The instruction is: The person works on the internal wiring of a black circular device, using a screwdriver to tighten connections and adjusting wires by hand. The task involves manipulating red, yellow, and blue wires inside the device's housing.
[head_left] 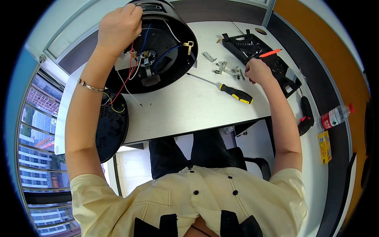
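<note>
Cream shirt cloth [189, 197] with dark buttons fills the foreground as we lean over the white bench [189, 106], both bare arms stretched out to an appliance taken apart.

Our left hand [118, 27] is closed over the upper rim of the round black appliance body [158, 43], which stands tipped on its edge at the far left of the bench with its open underside toward us. Red, blue and white wires [130, 71] and a small metal bracket show inside. Its black base cover [112, 126] hangs off the bench's near left edge, joined to the body by yellow wires.

Our right hand [256, 71] rests curled among a scatter of small metal parts [225, 68] near the far right of the bench; we cannot tell whether the fingers have closed on a piece. A yellow-and-black screwdriver [233, 93] lies free just in front of that hand, and an open black tool case [260, 55] with an orange-handled tool sits behind it.

We judge the work to be mid-way through the inside of the appliance: the body is steadied while a part is sorted out. A next move would call for carrying a small piece across to the open body, keeping the tilted shell steady and the loose wires clear.
</note>
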`<state>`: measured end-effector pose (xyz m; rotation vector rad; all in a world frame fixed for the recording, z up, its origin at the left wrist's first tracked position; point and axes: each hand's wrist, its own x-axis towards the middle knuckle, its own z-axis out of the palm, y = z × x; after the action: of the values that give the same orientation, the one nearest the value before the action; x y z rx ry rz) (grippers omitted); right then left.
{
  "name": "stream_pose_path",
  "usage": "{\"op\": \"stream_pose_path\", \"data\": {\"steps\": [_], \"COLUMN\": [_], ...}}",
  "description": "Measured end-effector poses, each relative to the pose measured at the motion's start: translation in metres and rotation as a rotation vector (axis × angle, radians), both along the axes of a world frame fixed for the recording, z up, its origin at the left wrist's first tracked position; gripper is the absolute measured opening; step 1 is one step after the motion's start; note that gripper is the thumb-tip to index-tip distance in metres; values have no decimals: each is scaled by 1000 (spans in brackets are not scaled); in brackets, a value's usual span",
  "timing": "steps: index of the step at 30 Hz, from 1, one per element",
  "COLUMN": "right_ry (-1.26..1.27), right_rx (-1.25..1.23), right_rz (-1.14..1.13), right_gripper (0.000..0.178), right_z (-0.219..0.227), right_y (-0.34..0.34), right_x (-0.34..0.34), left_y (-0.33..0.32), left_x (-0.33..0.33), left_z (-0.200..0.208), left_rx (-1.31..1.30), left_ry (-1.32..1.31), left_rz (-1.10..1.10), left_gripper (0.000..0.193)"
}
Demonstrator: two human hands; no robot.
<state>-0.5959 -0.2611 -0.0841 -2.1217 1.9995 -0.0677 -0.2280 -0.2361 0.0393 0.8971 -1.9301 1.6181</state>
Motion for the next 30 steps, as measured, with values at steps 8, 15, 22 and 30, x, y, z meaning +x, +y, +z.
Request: {"op": "stream_pose_path", "data": {"steps": [8,15,22,30], "right_ry": [44,-24,-782,-1162], "right_rx": [-42,-119,-657,-915], "right_rz": [-47,-50,272,821], "right_gripper": [15,15,33,47], "right_z": [-17,-15,84,132], "right_y": [-7,-3,84,184], "right_x": [-10,-15,34,96], "left_y": [4,18,5,0], "left_x": [-3,-17,-2,-6], "left_z": [1,6,0,2], "left_rx": [-25,70,-39,1], "left_ry": [-12,37,2,-1], "left_rz": [-31,-120,-116,-119], "left_gripper": [18,15,13,11]}}
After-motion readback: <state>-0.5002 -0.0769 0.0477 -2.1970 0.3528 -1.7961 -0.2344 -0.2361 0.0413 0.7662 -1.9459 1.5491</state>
